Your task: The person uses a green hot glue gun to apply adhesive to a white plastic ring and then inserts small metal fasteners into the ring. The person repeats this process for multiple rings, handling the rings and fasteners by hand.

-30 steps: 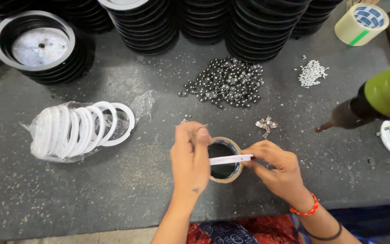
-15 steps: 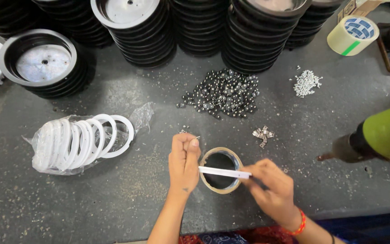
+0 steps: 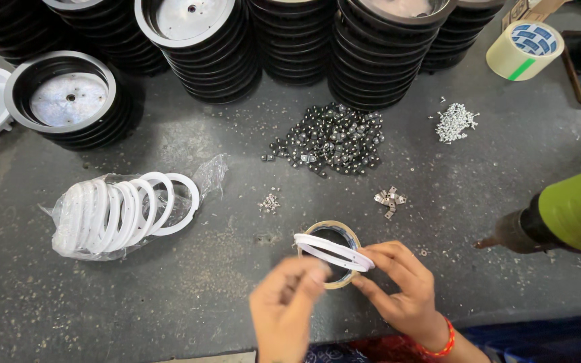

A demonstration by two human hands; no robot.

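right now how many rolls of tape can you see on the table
2: a clear tape roll at the far right corner, and a tan tape roll under the white ring between the hands. Others may be hidden.

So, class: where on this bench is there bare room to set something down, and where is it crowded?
Bare: bench below the bagged white rings; also between dark beads and green driver. Crowded: black stacks along the back, and around both hands.

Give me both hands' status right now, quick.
Left hand: motion-blurred, fingers near the thin white plastic ring; grip cannot be told.
Right hand: closed on the white ring, held above a tan tape roll.
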